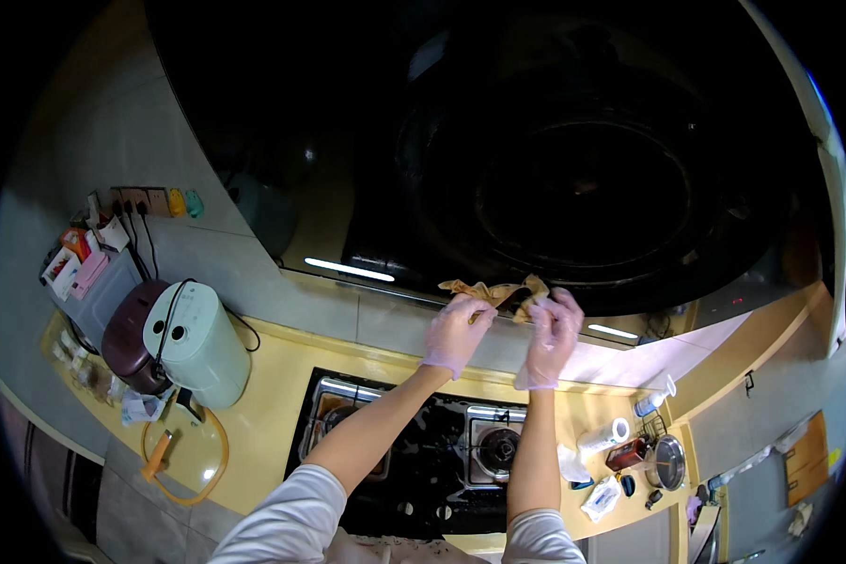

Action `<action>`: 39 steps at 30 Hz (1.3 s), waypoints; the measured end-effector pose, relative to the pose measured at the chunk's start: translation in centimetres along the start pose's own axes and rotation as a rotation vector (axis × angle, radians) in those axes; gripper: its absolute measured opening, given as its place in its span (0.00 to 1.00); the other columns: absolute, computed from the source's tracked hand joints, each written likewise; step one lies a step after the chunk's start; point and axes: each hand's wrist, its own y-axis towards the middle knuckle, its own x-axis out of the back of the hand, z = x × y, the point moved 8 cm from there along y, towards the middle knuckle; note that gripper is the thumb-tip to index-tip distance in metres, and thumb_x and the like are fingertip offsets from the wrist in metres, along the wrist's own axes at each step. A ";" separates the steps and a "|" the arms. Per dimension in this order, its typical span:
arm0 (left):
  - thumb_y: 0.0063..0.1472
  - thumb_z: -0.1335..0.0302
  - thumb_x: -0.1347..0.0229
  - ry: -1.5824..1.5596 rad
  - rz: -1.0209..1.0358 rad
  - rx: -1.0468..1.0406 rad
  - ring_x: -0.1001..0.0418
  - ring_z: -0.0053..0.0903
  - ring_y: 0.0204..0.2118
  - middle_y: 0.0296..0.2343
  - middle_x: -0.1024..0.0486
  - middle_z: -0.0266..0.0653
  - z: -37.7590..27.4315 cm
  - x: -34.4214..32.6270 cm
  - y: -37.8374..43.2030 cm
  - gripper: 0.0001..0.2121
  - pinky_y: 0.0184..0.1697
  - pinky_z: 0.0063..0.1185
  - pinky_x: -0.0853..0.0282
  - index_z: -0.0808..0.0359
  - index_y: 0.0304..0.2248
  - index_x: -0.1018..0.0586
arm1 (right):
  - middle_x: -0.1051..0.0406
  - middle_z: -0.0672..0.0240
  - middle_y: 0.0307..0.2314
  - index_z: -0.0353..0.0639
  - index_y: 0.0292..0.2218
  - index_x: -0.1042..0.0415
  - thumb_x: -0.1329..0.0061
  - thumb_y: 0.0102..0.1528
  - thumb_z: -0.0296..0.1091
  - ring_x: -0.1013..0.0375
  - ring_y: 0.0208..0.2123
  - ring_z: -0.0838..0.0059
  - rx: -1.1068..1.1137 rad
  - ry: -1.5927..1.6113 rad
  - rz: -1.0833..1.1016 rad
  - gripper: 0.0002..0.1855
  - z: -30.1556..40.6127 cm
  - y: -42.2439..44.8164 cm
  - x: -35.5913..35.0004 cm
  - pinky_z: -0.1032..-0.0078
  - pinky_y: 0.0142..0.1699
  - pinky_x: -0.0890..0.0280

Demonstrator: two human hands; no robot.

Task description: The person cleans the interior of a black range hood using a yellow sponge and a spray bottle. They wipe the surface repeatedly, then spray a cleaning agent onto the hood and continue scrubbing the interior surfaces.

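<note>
Both my hands wear thin, clear disposable gloves and are raised above the gas stove (430,437), just below the glossy black range hood (366,211). My left hand (458,333) pinches one end of a crumpled, brown-stained wipe (497,293). Its other end is between the fingers of my right hand (554,337). The wipe is twisted and lies close in front of the hood's lower edge; whether it is one piece or torn is hard to tell. Wet-looking marks show on the black stove top, which has metal burner surrounds.
On the left of the yellow counter (268,395) are a pale green appliance (208,352), a dark red cooker (130,338) and a glass lid (190,465). To the right stand a paper roll (604,435), a spray bottle (652,402), a wipes pack (601,499) and a metal pot (668,458).
</note>
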 end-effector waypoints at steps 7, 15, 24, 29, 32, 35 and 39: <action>0.53 0.71 0.42 -0.249 -0.136 -0.042 0.26 0.29 0.33 0.30 0.26 0.36 0.2 0.8 -0.1 0.06 0.37 0.22 0.32 0.63 0.30 0.21 | 0.25 0.62 0.28 0.41 0.32 0.22 0.45 0.47 0.27 0.31 0.33 0.72 0.109 -0.337 0.230 0.07 2.7 2.3 -4.1 0.75 0.40 0.38; 0.53 0.70 0.42 -0.269 -0.108 -0.033 0.26 0.27 0.35 0.31 0.26 0.35 -0.2 1.4 -0.1 0.09 0.38 0.22 0.32 0.62 0.35 0.22 | 0.30 0.69 0.21 0.28 0.38 0.27 0.50 0.54 0.27 0.35 0.18 0.80 -0.784 0.225 0.137 0.11 -5.2 1.4 -1.5 0.86 0.26 0.38; 0.51 0.74 0.42 -0.033 -0.076 -0.061 0.27 0.29 0.36 0.34 0.27 0.34 -1.4 1.9 0.7 0.19 0.39 0.24 0.31 0.59 0.45 0.26 | 0.26 0.61 0.31 0.44 0.33 0.21 0.47 0.48 0.27 0.30 0.38 0.68 0.062 -0.306 0.116 0.08 4.1 2.4 -4.1 0.73 0.46 0.36; 0.51 0.74 0.43 0.552 -0.027 -0.257 0.26 0.34 0.32 0.33 0.27 0.32 -2.8 0.9 1.0 0.13 0.33 0.29 0.30 0.58 0.39 0.24 | 0.27 0.65 0.26 0.45 0.30 0.21 0.45 0.45 0.28 0.31 0.36 0.62 0.331 -0.693 0.295 0.07 4.5 1.9 -6.8 0.70 0.43 0.37; 0.51 0.74 0.43 0.347 -0.048 -0.226 0.26 0.32 0.32 0.32 0.28 0.34 -2.3 1.4 1.3 0.08 0.34 0.27 0.30 0.63 0.33 0.22 | 0.27 0.69 0.26 0.48 0.30 0.23 0.44 0.44 0.31 0.32 0.37 0.62 0.597 -0.766 0.236 0.07 5.5 -0.3 -6.7 0.71 0.42 0.38; 0.52 0.74 0.42 -0.180 0.025 -0.055 0.27 0.29 0.35 0.33 0.28 0.39 0.5 1.9 0.6 0.08 0.37 0.23 0.30 0.66 0.33 0.23 | 0.26 0.78 0.33 0.56 0.39 0.24 0.44 0.46 0.34 0.32 0.42 0.66 0.678 -0.723 0.089 0.15 4.6 -3.7 -4.6 0.72 0.41 0.40; 0.55 0.75 0.43 -0.440 0.317 0.035 0.28 0.28 0.40 0.37 0.27 0.44 1.3 0.4 -2.7 0.09 0.43 0.20 0.32 0.70 0.35 0.23 | 0.27 0.69 0.38 0.40 0.44 0.28 0.53 0.55 0.27 0.32 0.45 0.73 -0.097 -0.093 0.012 0.14 -1.0 -7.8 -3.4 0.78 0.45 0.38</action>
